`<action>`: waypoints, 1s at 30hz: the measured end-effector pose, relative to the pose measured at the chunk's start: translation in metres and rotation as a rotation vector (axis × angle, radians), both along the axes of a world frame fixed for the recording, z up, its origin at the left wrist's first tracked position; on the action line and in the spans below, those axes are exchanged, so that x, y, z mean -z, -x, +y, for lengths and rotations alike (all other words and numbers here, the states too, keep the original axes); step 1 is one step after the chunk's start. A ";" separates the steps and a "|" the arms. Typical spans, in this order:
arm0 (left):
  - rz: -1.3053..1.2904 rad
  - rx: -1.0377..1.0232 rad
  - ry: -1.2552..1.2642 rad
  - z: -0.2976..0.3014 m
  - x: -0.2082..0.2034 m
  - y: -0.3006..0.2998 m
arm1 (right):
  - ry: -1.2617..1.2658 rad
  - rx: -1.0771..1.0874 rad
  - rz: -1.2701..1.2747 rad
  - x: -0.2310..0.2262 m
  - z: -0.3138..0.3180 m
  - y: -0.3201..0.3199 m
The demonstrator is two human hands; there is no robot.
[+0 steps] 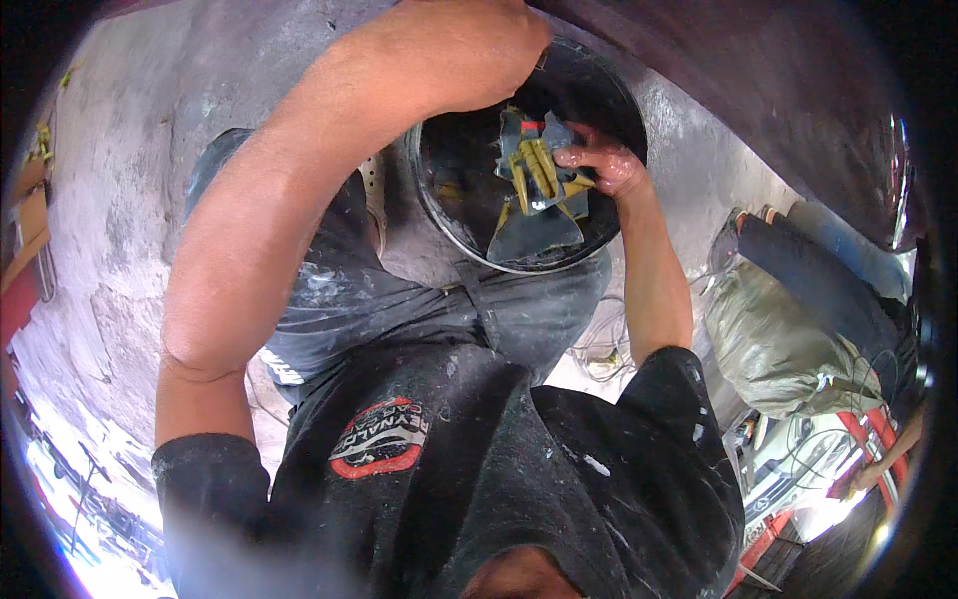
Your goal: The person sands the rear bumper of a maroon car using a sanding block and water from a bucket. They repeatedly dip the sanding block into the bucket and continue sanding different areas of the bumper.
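A round black bucket stands between my knees with dark liquid inside. Several torn pieces of sandpaper, dark grey with yellowish backs, lie bunched in it. My right hand is wet and reaches in from the right, thumb and fingers closed on the edge of the bunched sandpaper. Stretched across the bucket's far left rim, my left arm leads up to the top edge of the picture. Only the wrist end of my left hand shows there, near a dark glossy panel; its fingers are hidden.
The large dark curved panel overhangs the bucket at upper right. On the right, a person's dark trouser leg lies beside a crumpled tan sack. Cables trail on the floor. Cardboard stands at far left.
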State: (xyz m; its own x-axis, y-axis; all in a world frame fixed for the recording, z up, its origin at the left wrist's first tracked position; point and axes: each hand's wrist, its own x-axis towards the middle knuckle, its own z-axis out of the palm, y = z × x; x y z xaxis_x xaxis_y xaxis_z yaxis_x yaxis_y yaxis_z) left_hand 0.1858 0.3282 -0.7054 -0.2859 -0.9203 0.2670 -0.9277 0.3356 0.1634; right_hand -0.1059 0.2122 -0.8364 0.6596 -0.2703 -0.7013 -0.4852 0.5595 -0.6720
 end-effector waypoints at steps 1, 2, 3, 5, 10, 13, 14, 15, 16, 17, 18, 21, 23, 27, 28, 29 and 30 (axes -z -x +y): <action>0.006 0.030 0.048 -0.001 -0.001 0.002 | -0.020 0.050 -0.044 0.002 -0.001 0.001; 0.009 0.058 0.096 -0.002 -0.003 0.003 | -0.040 0.099 -0.090 0.000 0.000 -0.001; 0.013 0.059 0.025 -0.006 -0.007 0.004 | -0.028 0.177 -0.036 -0.009 0.003 -0.002; 0.020 0.057 -0.116 -0.013 -0.015 0.007 | -0.029 0.211 -0.135 -0.009 0.004 -0.006; -0.035 0.097 -0.232 -0.019 0.000 0.005 | -0.173 0.323 -0.274 0.028 -0.011 0.017; -0.019 0.085 -0.324 -0.018 0.003 0.005 | -0.157 0.421 -0.283 0.038 -0.007 0.019; -0.009 0.080 -0.359 -0.017 0.003 0.006 | -0.136 0.416 -0.284 0.040 -0.006 0.020; 0.019 0.067 -0.322 -0.015 0.004 0.005 | -0.117 0.406 -0.285 0.038 -0.004 0.019; 0.047 0.054 -0.284 -0.012 0.006 0.004 | -0.100 0.398 -0.278 0.037 -0.002 0.018; 0.074 0.042 -0.246 -0.010 0.005 0.004 | -0.081 0.393 -0.272 0.035 -0.001 0.018; 0.069 0.037 -0.275 -0.009 0.002 0.004 | -0.065 0.390 -0.258 0.034 0.001 0.017; 0.054 0.022 -0.358 -0.010 -0.010 0.004 | 0.093 -0.101 -0.040 -0.001 0.009 -0.006; 0.051 0.029 -0.415 -0.014 -0.015 0.006 | 0.235 -0.604 0.000 0.015 0.008 -0.016; 0.106 0.017 -0.379 -0.002 -0.022 0.005 | 0.847 -0.594 0.461 0.038 -0.009 -0.077; 0.113 0.010 -0.275 0.004 -0.011 0.007 | 1.018 -0.515 0.299 0.068 -0.015 -0.081; 0.116 0.005 -0.175 0.008 -0.004 0.007 | 1.164 -0.479 0.228 0.097 -0.023 -0.087; 0.158 0.035 -0.164 0.011 -0.007 0.006 | 1.233 -0.500 0.266 0.118 -0.027 -0.093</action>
State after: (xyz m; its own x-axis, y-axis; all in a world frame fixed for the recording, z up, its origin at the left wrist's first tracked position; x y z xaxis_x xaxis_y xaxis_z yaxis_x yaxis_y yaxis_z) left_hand 0.1796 0.3394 -0.6984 -0.2849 -0.9453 0.1588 -0.8746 0.3241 0.3606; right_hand -0.0127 0.1852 -0.9547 0.7550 -0.5832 -0.2996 -0.6500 -0.6056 -0.4590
